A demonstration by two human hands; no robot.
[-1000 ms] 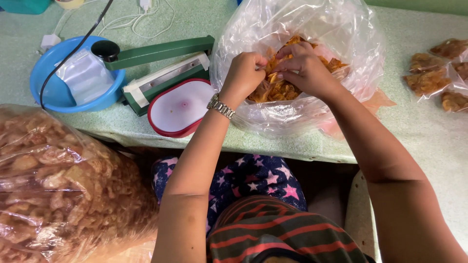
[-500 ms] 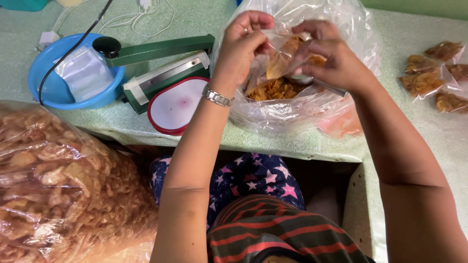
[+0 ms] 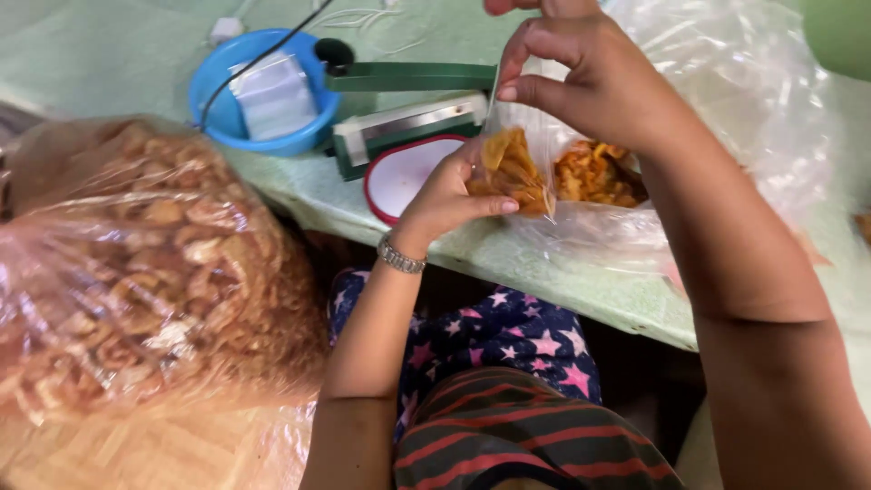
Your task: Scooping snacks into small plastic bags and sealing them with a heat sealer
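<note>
My left hand (image 3: 446,195) cups the bottom of a small clear packet (image 3: 513,166) filled with orange fried snacks, just above the table's near edge. My right hand (image 3: 581,77) pinches the packet's open top between thumb and fingers, holding it upright. Behind the packet lies a large clear plastic bag (image 3: 726,100) with a heap of the same orange snacks (image 3: 599,172) inside. A metal watch sits on my left wrist.
A green heat sealer (image 3: 408,122) and a red-rimmed white scale (image 3: 404,172) stand left of the packet on the green table (image 3: 562,277). A blue bowl (image 3: 263,100) holds empty clear packets. A big sack of fried snacks (image 3: 145,263) fills the lower left.
Both hands have come out of the large bag, lifting a filled small packet. It now hangs in front of the bag, toward the sealer.
</note>
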